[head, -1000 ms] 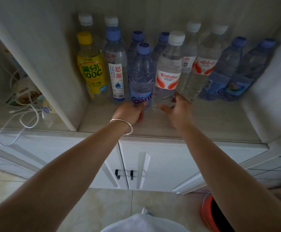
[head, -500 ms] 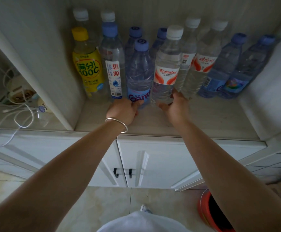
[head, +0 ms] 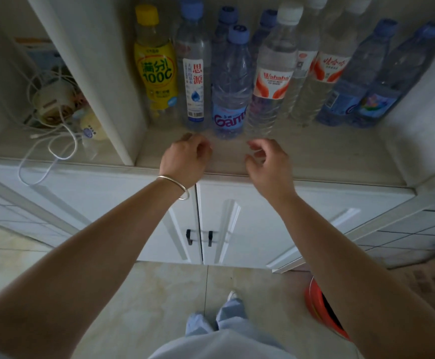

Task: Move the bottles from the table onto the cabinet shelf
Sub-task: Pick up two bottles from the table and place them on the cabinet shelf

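Standing upright on the shelf (head: 314,161), the bottles (head: 230,81) look full, heavy, slick and crushable; grip mid-body. Left hand (head: 185,159) and right hand (head: 268,164) hover loosely curled, holding nothing, just short of them.

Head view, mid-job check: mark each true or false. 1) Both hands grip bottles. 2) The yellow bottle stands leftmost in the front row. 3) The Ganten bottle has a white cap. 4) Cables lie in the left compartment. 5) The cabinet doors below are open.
1) False: the left hand and right hand hold nothing, apart from the bottles.
2) True: yellow bottle.
3) False: the Ganten bottle has a blue cap.
4) True: cables.
5) False: the cabinet doors are closed.
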